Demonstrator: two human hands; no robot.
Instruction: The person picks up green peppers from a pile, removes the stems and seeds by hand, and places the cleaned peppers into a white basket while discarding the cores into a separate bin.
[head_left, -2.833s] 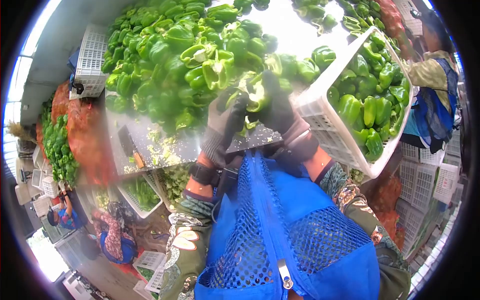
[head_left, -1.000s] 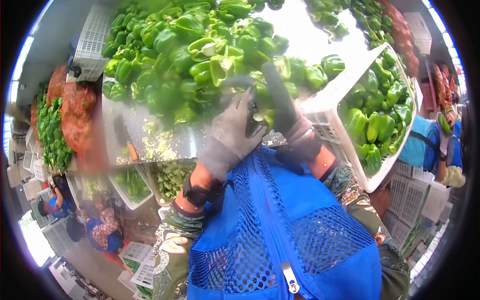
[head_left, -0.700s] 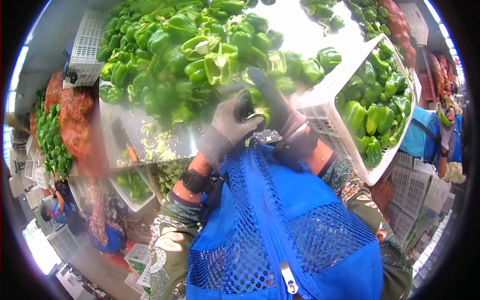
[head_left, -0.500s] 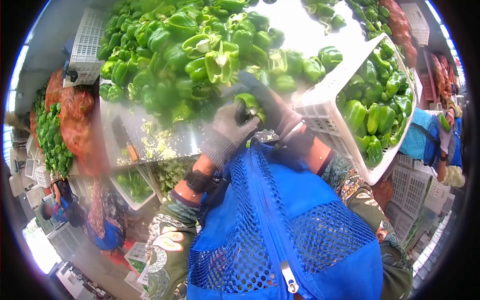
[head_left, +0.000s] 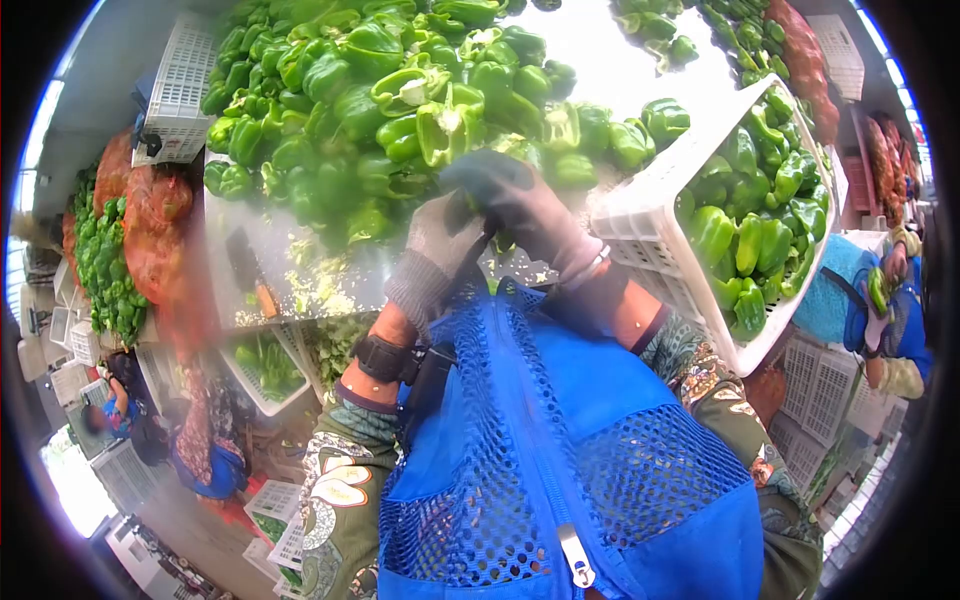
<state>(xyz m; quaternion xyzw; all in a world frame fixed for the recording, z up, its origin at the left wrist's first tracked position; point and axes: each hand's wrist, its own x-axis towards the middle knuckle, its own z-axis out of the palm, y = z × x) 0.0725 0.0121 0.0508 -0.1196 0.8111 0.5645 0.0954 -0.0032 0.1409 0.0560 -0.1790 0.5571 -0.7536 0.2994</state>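
Both hands wear grey gloves and meet at the near edge of a heap of green peppers (head_left: 340, 90). My left hand (head_left: 440, 240) has its fingers closed round a green pepper, mostly hidden between the hands, with a bit of green showing below. My right hand (head_left: 530, 210) curls over the same spot, its dark fingertips meeting the left hand; what it grips is hidden. Just beyond them lies a cut-open pepper (head_left: 448, 125). To the right, a white crate (head_left: 640, 215) full of green peppers stands tilted.
A knife with an orange-brown handle (head_left: 266, 300) lies on the metal table (head_left: 225, 290) among pale seeds. Below the table edge is a crate of green pieces (head_left: 265, 370). Red mesh sacks (head_left: 155, 235) stand left. A co-worker (head_left: 890, 310) is at the far right, others lower left.
My right hand has come over the pepper, and the hands have drawn together, hiding most of it. The co-worker's hands at the far right have moved down.
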